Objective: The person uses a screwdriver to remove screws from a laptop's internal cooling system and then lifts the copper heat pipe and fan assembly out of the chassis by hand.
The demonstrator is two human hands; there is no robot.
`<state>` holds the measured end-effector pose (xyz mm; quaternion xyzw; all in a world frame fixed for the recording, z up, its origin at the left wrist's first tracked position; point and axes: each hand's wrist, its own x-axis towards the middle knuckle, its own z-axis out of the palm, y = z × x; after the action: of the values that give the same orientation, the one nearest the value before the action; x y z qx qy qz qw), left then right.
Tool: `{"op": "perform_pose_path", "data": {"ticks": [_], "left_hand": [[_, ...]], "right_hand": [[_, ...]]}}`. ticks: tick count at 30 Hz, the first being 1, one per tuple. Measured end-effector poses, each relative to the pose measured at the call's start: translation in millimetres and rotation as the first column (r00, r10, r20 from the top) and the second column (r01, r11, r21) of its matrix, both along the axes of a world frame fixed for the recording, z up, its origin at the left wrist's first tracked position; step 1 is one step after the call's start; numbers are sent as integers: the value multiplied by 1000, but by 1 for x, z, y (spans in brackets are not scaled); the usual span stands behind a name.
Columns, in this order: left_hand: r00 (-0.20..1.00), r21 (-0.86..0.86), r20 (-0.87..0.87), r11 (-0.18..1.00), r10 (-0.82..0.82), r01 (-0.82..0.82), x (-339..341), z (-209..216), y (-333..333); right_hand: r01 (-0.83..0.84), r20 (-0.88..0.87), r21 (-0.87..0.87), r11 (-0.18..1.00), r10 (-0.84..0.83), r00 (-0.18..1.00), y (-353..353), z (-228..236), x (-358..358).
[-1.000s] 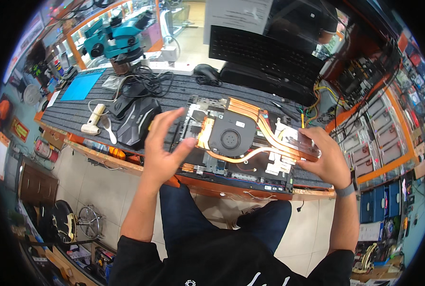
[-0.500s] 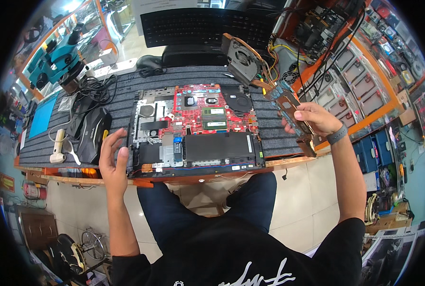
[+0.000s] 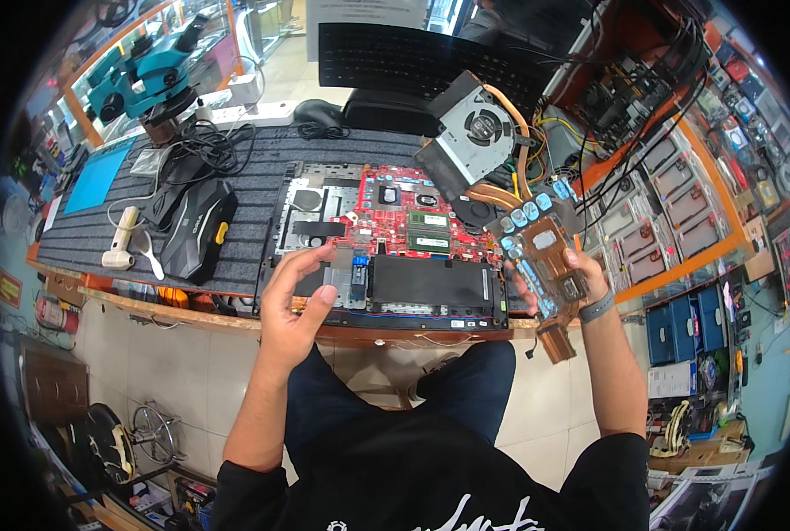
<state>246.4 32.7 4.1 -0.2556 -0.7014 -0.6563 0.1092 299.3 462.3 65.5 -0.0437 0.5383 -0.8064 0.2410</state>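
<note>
My right hand (image 3: 592, 281) grips a laptop heatsink (image 3: 543, 257) by its lower part, fingers behind and thumb on the edge. Blue thermal pads dot its copper-coloured plate, which faces up toward me. Copper heat pipes lead from the plate to an attached fan (image 3: 486, 130), raised over the back right of the opened laptop. On the bench, the laptop base shows a red motherboard (image 3: 374, 232), two memory modules (image 3: 427, 239) and a black battery (image 3: 430, 281). Over its front left corner hovers my left hand (image 3: 290, 305), fingers apart and holding nothing.
To the left lie a black case (image 3: 198, 232), a cream handheld tool (image 3: 122, 241), a pale brush-like tool (image 3: 150, 257) and coiled cables (image 3: 213, 155). A teal microscope (image 3: 151, 75) stands behind them. A mouse (image 3: 319, 118) and keyboard (image 3: 412, 66) are at the back; clear-lidded drawers (image 3: 669, 190) stand right.
My right hand has turned the heatsink so its padded underside faces me more, bringing it lower and nearer the laptop. My left hand has moved right over the laptop's corner. The view has shifted.
</note>
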Motion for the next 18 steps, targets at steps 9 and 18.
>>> {"op": "perform_pose_path", "data": {"ticks": [9,18], "left_hand": [[947,314,167,925,-276,214,19,4,-5],[921,585,117,775,-372,239,32,19,-74]], "right_hand": [[-114,81,-422,899,163,983,-124,-17,-5],[-331,15,-536,777,401,916,-239,-23,-13]]}}
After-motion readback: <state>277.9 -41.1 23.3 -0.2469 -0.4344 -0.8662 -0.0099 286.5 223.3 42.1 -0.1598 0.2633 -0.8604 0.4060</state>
